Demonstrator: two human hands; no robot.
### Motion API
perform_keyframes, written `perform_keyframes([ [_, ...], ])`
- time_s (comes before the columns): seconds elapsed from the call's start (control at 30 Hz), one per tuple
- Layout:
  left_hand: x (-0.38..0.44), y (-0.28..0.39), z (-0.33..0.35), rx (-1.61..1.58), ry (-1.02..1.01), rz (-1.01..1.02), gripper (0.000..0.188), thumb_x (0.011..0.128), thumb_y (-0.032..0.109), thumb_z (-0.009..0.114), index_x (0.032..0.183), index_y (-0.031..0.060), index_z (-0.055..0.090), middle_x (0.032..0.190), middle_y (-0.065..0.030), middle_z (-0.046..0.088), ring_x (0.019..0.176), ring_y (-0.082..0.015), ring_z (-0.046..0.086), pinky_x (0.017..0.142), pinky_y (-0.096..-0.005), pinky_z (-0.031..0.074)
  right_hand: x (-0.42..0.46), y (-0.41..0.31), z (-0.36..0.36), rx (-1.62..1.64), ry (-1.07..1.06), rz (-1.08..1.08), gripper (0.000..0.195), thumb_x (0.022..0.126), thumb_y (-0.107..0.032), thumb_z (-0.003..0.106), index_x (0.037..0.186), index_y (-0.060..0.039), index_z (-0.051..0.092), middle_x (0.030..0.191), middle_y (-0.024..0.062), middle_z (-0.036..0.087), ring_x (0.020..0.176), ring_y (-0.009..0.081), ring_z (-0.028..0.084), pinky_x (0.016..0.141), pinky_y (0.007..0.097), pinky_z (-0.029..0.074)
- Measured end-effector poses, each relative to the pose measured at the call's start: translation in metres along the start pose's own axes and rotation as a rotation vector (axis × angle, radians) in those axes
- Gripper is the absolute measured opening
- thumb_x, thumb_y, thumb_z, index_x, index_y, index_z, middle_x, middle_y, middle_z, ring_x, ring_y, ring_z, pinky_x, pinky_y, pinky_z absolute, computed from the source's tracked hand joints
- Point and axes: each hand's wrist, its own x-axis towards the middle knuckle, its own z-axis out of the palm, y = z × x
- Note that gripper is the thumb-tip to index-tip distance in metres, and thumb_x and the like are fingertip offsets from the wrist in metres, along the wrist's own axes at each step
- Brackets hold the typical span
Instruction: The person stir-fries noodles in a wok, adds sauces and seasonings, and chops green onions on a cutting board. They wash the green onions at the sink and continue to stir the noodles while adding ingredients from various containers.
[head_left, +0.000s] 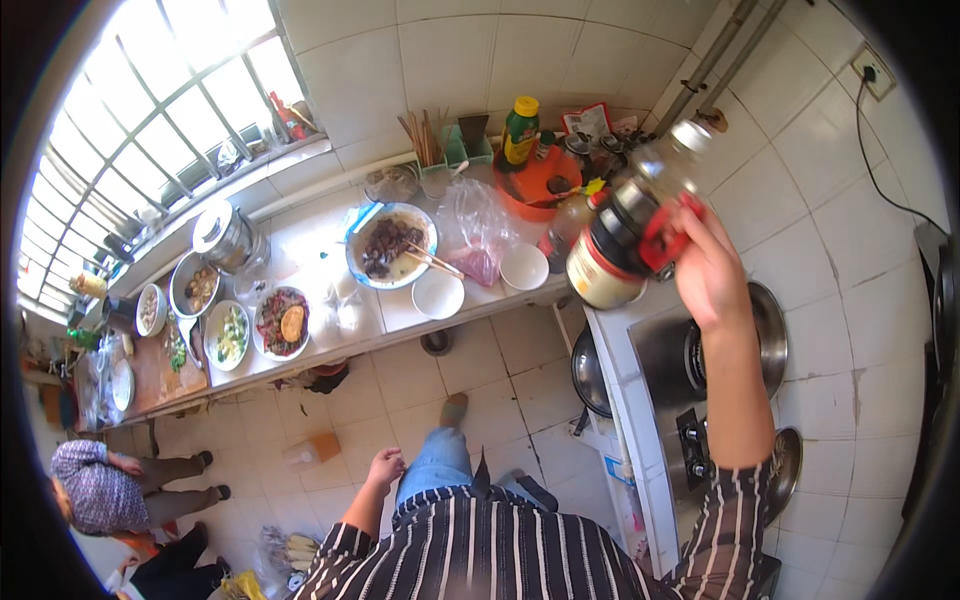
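My right hand (705, 259) is raised over the corner by the stove, its fingers around the red part of a clear bottle (667, 169) with a pale cap, blurred. Just left of it stands a large jar (607, 262) with a dark upper part and a cream label. My left hand (387, 465) hangs low beside my hip, fingers loosely bent, with nothing visible in it. On the counter before me are a basin of dark meat pieces (390, 244) with chopsticks (435, 259) across its rim, two white bowls (438, 295) and a clear plastic bag (476, 217).
Dishes of chopped food (227, 336), a pan (195, 285) and a cutting board (157, 375) line the left counter. Behind stand an orange basin (525, 206) and a green bottle (519, 135). A gas stove (667, 360) is at right. Other people (112, 480) are at lower left.
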Motion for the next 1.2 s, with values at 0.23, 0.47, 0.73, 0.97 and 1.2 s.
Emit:
perform_keyframes([
  [0.23, 0.004, 0.017, -0.061, -0.112, 0.083, -0.116, 0.034, 0.085, 0.005, 0.051, 0.119, 0.0017, 0.047, 0.076, -0.0078, 0.058, 0.062, -0.0158, 0.057, 0.05, -0.023, 0.045, 0.189, 0.117, 0.019, -0.194, 0.153, 0.364, 0.048, 0.084, -0.031, 0.068, 0.127, -0.0191, 0.05, 0.13, 0.0029, 0.053, 0.118, 0.0243, 0.047, 0.103, 0.0635, 0.004],
  [0.47, -0.009, 0.0, -0.087, -0.219, 0.148, -0.23, 0.031, 0.087, 0.002, 0.049, 0.118, 0.0022, 0.046, 0.073, -0.0097, 0.058, 0.058, -0.0171, 0.057, 0.045, -0.0232, 0.044, 0.284, 0.27, -0.027, -0.059, 0.298, 0.226, 0.017, 0.086, -0.022, 0.065, 0.102, -0.022, 0.061, 0.1, -0.0073, 0.062, 0.095, 0.0085, 0.054, 0.085, 0.0339, 0.034],
  [0.73, -0.008, 0.012, -0.082, -0.263, 0.196, -0.272, 0.033, 0.086, -0.001, 0.048, 0.119, 0.0025, 0.046, 0.076, -0.0119, 0.058, 0.058, -0.0171, 0.056, 0.044, -0.0238, 0.042, 0.312, 0.359, -0.041, 0.037, 0.561, 0.089, 0.02, 0.086, -0.014, 0.066, 0.104, -0.0185, 0.059, 0.09, -0.0091, 0.06, 0.08, 0.0046, 0.052, 0.07, 0.0226, 0.036],
  [0.97, 0.033, 0.042, -0.067, -0.082, 0.058, -0.185, 0.03, 0.086, 0.0, 0.049, 0.116, 0.0015, 0.047, 0.075, -0.012, 0.06, 0.056, -0.0152, 0.055, 0.046, -0.0247, 0.044, 0.283, 0.32, -0.025, -0.529, 0.691, 0.043, 0.042, 0.067, -0.005, 0.069, 0.105, -0.0025, 0.052, 0.093, 0.0115, 0.059, 0.084, 0.0217, 0.058, 0.078, 0.0354, 0.048],
  [1.2, 0.148, 0.002, -0.06, 0.146, -0.236, -0.034, 0.026, 0.084, -0.002, 0.05, 0.109, 0.0049, 0.055, 0.07, -0.0113, 0.061, 0.056, -0.0152, 0.056, 0.05, -0.0257, 0.045, -0.02, 0.124, 0.021, -0.832, 0.449, -0.432, 0.037, 0.084, -0.01, 0.065, 0.117, -0.0044, 0.051, 0.121, 0.0094, 0.049, 0.114, 0.0218, 0.047, 0.102, 0.0396, 0.035],
])
